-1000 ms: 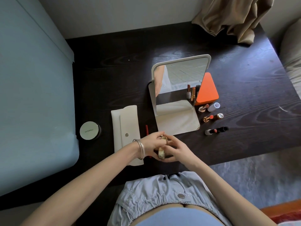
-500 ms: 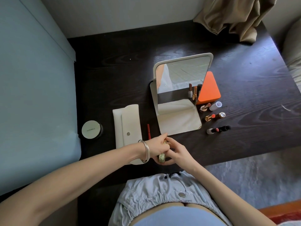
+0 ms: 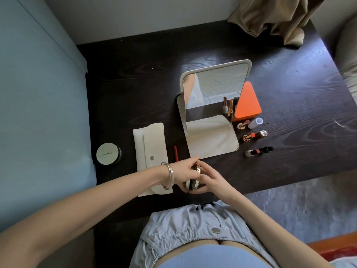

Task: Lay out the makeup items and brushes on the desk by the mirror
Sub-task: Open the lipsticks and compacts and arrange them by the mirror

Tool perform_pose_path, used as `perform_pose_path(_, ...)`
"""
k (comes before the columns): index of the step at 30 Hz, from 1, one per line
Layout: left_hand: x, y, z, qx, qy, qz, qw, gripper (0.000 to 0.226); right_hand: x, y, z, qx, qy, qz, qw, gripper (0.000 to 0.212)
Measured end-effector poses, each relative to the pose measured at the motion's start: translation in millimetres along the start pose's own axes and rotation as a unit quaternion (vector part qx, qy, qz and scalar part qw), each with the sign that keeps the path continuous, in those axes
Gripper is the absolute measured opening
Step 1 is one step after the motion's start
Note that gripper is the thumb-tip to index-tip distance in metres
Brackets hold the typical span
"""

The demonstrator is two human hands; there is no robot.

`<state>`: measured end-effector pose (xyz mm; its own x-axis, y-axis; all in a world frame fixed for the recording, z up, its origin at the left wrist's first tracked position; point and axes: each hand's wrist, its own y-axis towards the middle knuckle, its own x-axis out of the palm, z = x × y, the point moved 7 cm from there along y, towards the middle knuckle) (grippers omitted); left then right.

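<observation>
A gold compact point(image 3: 193, 177) is held between both hands near the front edge of the dark desk point(image 3: 289, 97). My left hand point(image 3: 183, 171), with bangles on the wrist, grips it from the left and top. My right hand point(image 3: 210, 180) holds it from the right and below. It looks partly parted into two gold halves. Just beyond stands the white folding mirror point(image 3: 212, 113). Three uncapped lipsticks point(image 3: 251, 136) lie in a column to the mirror's right. A red pencil point(image 3: 176, 153) lies left of the mirror base.
A white snap pouch point(image 3: 152, 151) lies left of my hands, and a round silver-lidded jar point(image 3: 108, 153) sits further left by the blue cabinet point(image 3: 38, 113). An orange box point(image 3: 248, 103) stands behind the lipsticks. Beige cloth point(image 3: 274, 16) hangs over the far right corner.
Both hands stay together on the compact. My left fingers have shifted over its top, and the compact now shows a gap between two gold halves.
</observation>
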<state>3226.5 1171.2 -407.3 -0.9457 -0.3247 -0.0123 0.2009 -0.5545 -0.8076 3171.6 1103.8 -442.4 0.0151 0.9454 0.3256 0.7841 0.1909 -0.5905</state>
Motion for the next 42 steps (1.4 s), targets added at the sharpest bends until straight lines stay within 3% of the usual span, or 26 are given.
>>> perform_pose_path(4,-15,-3,-4,0.01,-0.106,0.0,0.994,0.042,3,7,-3,0.026,0.097,-0.023,0.995,0.047)
perform_pose_path(6,-24,0,-12,0.013,-0.115,0.058,0.992,0.052,1,11,-3,0.038,0.136,-0.029,0.99,0.049)
perform_pose_path(11,-35,3,-19,0.063,0.043,0.256,0.964,0.074,-2,17,3,0.051,0.145,-0.011,0.988,0.034)
perform_pose_path(16,-33,-1,-28,0.059,0.009,0.321,0.945,0.068,-1,18,4,0.04,0.157,0.01,0.987,0.027)
perform_pose_path(20,-32,-16,-24,0.1,-0.056,0.325,0.939,0.061,-1,16,-2,0.017,0.15,0.027,0.988,0.044)
perform_pose_path(24,-32,-24,-28,0.111,-0.204,0.257,0.938,0.044,-4,17,-8,-0.018,0.081,0.08,0.993,0.057)
perform_pose_path(30,-28,-28,-46,0.08,-0.463,0.192,0.862,0.033,-8,16,-11,-0.035,0.003,0.108,0.994,0.042)
perform_pose_path(32,-25,-27,-48,0.067,-0.452,0.193,0.868,0.028,-7,14,-12,-0.045,-0.025,0.11,0.993,0.043)
perform_pose_path(36,-18,-21,-40,0.07,-0.304,0.224,0.923,0.038,-6,11,-9,-0.051,-0.032,0.097,0.994,0.046)
perform_pose_path(39,-19,-18,-37,0.077,-0.286,0.27,0.916,0.033,-6,11,-10,-0.047,-0.023,0.085,0.995,0.047)
perform_pose_path(42,-18,-17,-36,0.089,-0.298,0.253,0.916,0.033,-11,11,-7,-0.022,0.023,0.095,0.995,0.038)
